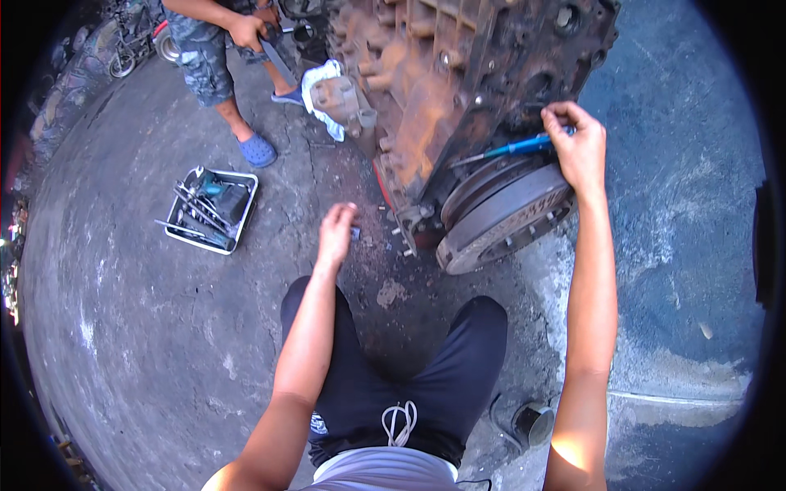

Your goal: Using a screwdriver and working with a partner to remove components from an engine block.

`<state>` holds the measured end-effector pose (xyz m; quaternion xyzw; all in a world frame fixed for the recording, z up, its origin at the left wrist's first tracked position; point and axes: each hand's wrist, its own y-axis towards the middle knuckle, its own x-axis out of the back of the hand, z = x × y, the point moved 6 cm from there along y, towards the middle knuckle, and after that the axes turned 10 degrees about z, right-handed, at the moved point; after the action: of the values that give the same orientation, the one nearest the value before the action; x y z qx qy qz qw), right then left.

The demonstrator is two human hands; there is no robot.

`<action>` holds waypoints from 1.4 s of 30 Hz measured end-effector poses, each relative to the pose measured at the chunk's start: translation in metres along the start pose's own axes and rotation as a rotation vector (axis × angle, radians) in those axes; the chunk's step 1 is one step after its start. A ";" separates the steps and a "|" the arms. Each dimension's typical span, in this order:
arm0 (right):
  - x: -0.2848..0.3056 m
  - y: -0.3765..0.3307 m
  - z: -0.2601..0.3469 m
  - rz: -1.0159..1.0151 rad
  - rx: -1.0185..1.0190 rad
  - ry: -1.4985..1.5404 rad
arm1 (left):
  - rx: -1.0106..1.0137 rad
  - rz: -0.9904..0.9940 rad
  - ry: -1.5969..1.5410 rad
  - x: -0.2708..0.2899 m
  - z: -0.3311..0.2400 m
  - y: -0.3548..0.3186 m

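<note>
Crosswise, the blue tool [524,146] runs leftward from the right hand [575,137], its long axis dipping slightly toward the person, so that the slim grey end lies by the gap between the engine [413,90] and the wheel [503,225]. Whether that end touches metal or only hangs over the gap, I cannot tell. The right hand grasps the handle's far end, thumb and fingers drawn together beside the engine's right-hand edge; whether they also pinch something small is unclear. This hand is plainly the nearer one.

The left hand [334,233] is released, fingers loosely bent around nothing visible, above the ground [246,327]. It is to the left of the engine's near corner and apart from it; from there, the tool lies to the right and farther from the person, with the engine's near corner and the wheel's left edge between.
</note>
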<state>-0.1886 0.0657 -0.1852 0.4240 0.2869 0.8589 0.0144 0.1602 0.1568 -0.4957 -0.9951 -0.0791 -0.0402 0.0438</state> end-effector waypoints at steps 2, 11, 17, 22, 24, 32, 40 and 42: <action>-0.001 -0.001 0.001 0.012 -0.008 0.003 | 0.110 0.176 -0.151 -0.024 0.006 -0.001; 0.000 0.001 0.004 0.014 -0.045 -0.014 | 0.124 0.548 -0.061 -0.065 -0.014 -0.011; 0.004 0.004 0.006 0.004 -0.041 0.005 | 0.078 0.471 -0.060 -0.067 -0.016 -0.001; -0.005 0.007 0.018 -0.033 0.068 0.059 | 0.049 0.391 -0.046 -0.054 -0.019 -0.006; 0.000 0.001 0.014 -0.028 0.053 0.057 | 0.043 0.419 -0.035 -0.068 -0.019 -0.009; 0.004 -0.002 0.012 -0.019 -0.016 0.105 | 0.047 0.368 -0.020 -0.072 -0.017 -0.010; 0.008 -0.002 0.018 -0.020 -0.040 0.107 | 0.030 0.336 -0.029 -0.077 -0.014 -0.010; 0.007 -0.002 0.015 -0.019 -0.030 0.097 | 0.035 0.359 0.016 -0.077 -0.013 -0.012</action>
<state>-0.1825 0.0765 -0.1744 0.3788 0.2783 0.8825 0.0151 0.0815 0.1557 -0.4888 -0.9920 0.0994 -0.0384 0.0681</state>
